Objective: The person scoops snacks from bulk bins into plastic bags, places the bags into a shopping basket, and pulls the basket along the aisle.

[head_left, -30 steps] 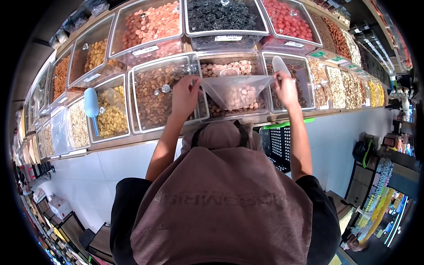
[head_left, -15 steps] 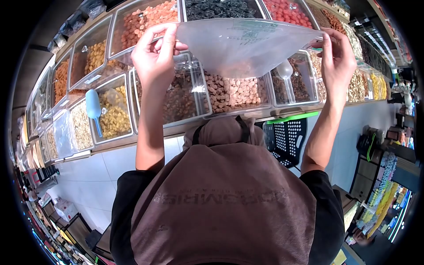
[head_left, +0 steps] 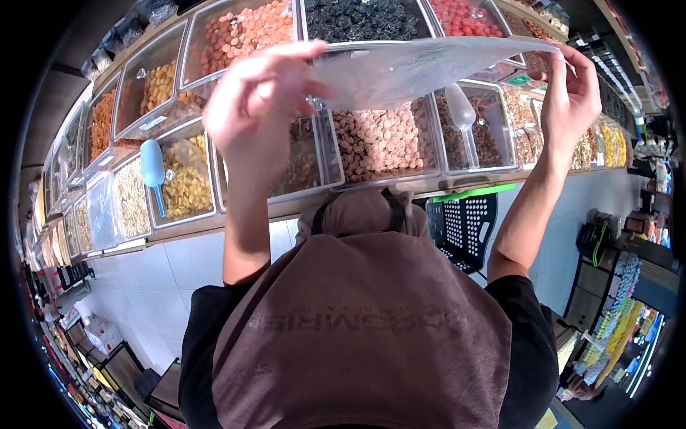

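Observation:
A clear plastic bag (head_left: 421, 68) with faint green print stretches above the food bins. My right hand (head_left: 572, 100) pinches its right corner between thumb and fingers. At the bag's left end is my left hand (head_left: 261, 100), smeared by motion, its fingers spread apart. Whether those fingers still touch the plastic I cannot tell. Below the bag lies a bin of pale brown, nut-like pieces (head_left: 382, 143). Right of that, a clear scoop (head_left: 461, 118) rests on a bin of dark brown pieces.
More bins hold orange pieces (head_left: 243, 36), dark dried fruit (head_left: 357, 20), red pieces (head_left: 464, 18) and yellow chips (head_left: 187, 186). A blue scoop (head_left: 152, 168) lies at left beside a loose plastic bag (head_left: 105, 207). A black perforated basket (head_left: 464, 225) stands below the counter edge.
My left hand has turned and its fingers have spread at the bag's left end. My right hand has moved right and slightly down, and the bag has flattened.

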